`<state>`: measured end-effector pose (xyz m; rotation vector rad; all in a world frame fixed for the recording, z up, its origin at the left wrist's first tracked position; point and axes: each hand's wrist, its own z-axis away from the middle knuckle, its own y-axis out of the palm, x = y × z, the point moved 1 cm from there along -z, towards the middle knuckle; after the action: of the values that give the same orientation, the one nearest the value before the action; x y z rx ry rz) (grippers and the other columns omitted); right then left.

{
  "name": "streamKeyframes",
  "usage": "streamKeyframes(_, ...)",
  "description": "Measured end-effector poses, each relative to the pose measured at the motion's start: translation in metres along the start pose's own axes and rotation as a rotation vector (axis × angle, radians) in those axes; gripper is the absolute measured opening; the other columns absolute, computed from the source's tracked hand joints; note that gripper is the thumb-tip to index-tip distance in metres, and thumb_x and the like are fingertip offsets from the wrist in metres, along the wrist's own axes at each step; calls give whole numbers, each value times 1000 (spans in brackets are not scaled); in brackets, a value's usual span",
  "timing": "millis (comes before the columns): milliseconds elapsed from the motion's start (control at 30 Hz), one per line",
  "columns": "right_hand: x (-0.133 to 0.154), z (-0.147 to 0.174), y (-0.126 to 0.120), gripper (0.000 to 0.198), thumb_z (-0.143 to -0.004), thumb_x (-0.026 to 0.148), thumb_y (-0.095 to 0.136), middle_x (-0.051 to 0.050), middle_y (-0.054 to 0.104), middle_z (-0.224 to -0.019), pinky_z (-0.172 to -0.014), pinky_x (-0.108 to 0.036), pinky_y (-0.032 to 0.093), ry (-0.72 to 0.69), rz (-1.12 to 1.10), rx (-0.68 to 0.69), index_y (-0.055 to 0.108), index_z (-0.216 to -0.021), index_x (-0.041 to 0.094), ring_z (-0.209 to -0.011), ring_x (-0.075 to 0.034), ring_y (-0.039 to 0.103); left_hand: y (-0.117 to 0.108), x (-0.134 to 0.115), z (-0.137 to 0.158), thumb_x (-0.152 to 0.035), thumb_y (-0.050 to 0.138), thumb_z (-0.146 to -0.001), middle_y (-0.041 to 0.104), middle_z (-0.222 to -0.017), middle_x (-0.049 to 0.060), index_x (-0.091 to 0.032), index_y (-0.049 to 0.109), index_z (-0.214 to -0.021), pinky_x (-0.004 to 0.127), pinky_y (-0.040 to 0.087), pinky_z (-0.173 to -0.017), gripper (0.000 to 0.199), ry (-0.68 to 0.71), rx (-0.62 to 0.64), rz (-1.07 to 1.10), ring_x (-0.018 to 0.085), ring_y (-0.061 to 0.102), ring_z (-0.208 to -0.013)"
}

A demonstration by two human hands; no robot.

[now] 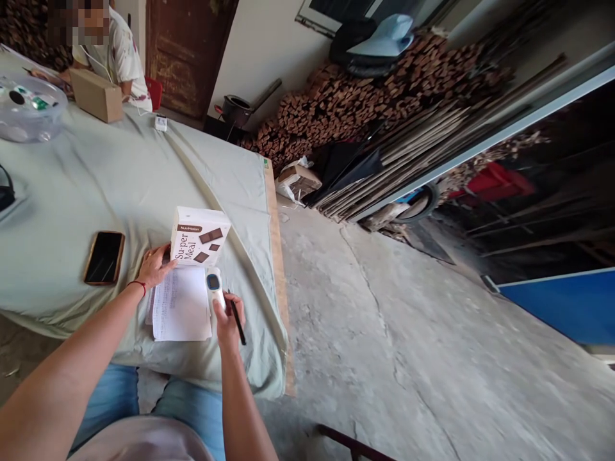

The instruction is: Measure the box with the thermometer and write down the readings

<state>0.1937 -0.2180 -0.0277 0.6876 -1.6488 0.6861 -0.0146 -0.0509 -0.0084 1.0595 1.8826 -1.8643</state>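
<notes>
White box (199,234) marked "Super Meal" is stood on the cloth-covered tabletop (129,173), just past the far edge of the papers (182,307). It is gripped at its lower left edge by the left hand (156,264), thumb laid at the front corner. By the right hand (229,317), closed fingers, a white handheld device (214,282) is held with its blue-framed screen turned up; a black pen (237,320) is pinched in the same hand, slanted down to the right. The device is placed nearer the body than the box, just below its lower right corner — whether the two are touching cannot be told. The papers are framed between the hands, left of the device. A phone (104,258) is laid face up to the left of the left hand, apart from it.

Hidden or unclear: the left hand's far fingers are covered by the box, and a dark patch beside them cannot be identified. The device's lower part is covered by the right hand; its screen reading cannot be made out. Writing on the papers is too small to be read. A black object (6,189) is cut off at the left edge. Across the tabletop a seated person (127,57) is partly blocked by a cardboard box (96,96) — that person's hands are hard to make out.
</notes>
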Motion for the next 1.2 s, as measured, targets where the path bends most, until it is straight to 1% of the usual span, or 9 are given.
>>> streamKeyframes(133, 20, -18, 32, 45, -74, 57, 74, -1, 70, -81, -71, -34, 53, 204, -307, 17, 55, -97, 23, -74, -19, 69, 1, -2, 1, -50, 40, -102, 70, -136, 11, -20, 61, -139, 50, 39, -119, 52, -4, -50, -9, 30, 58, -133)
streamKeyframes(233, 26, -25, 53, 47, -71, 56, 77, 0, 70, -79, -70, -33, 52, 251, -383, 8, 55, -95, 23, -73, -19, 69, 2, -4, 1, -50, 36, -104, 72, -131, 11, -19, 64, -135, 49, 40, -118, 52, -22, -75, -31, 30, 59, -132)
streamKeyframes(333, 25, -28, 65, 46, -71, 56, 76, 0, 70, -77, -68, -30, 51, 244, -390, 9, 54, -93, 22, -72, -17, 67, 2, -5, 1, -52, 35, -104, 74, -129, 11, -21, 66, -131, 49, 41, -118, 52, -29, -97, -45, 30, 60, -131)
streamKeyframes(500, 22, -31, 67, 43, -73, 55, 76, 3, 66, -75, -66, -29, 50, 207, -372, -3, 53, -90, 23, -70, -15, 63, 3, -5, 1, -53, 33, -104, 75, -125, 10, -22, 68, -127, 49, 43, -116, 52, -23, -126, -38, 30, 62, -128)
streamKeyframes(633, 22, -33, 66, 40, -75, 53, 75, 2, 66, -75, -65, -29, 49, 198, -356, 0, 54, -90, 22, -69, -15, 61, 3, -6, 1, -53, 33, -104, 74, -127, 12, -20, 66, -131, 51, 42, -116, 54, -25, -104, -50, 31, 61, -129)
streamKeyframes(767, 20, -33, 68, 39, -77, 52, 74, 2, 68, -78, -65, -29, 50, 171, -358, -10, 50, -88, 24, -69, -15, 62, 2, -6, 1, -53, 34, -104, 73, -129, 13, -18, 64, -133, 50, 40, -118, 55, -34, -77, -72, 31, 59, -132)
streamKeyframes(933, 19, -33, 70, 39, -78, 51, 73, 1, 70, -81, -63, -29, 50, 189, -323, -8, 47, -89, 24, -67, -14, 62, 3, -4, 1, -54, 36, -103, 72, -132, 13, -19, 63, -133, 50, 40, -118, 54, -14, -84, -62, 31, 60, -131)
streamKeyframes(1067, 24, -32, 71, 37, -79, 51, 72, 1, 69, -77, -60, -29, 50, 176, -303, -16, 48, -90, 24, -65, -15, 64, 6, 0, 0, -56, 40, -101, 73, -130, 12, -20, 65, -132, 50, 41, -117, 53, -6, -107, -45, 31, 61, -129)
streamKeyframes(1200, 32, -32, 71, 39, -78, 53, 72, 3, 68, -72, -58, -28, 50, 209, -319, -22, 48, -89, 24, -62, -15, 64, 6, 0, 0, -55, 40, -101, 73, -131, 12, -19, 64, -132, 50, 42, -116, 53, -1, -102, -52, 31, 61, -129)
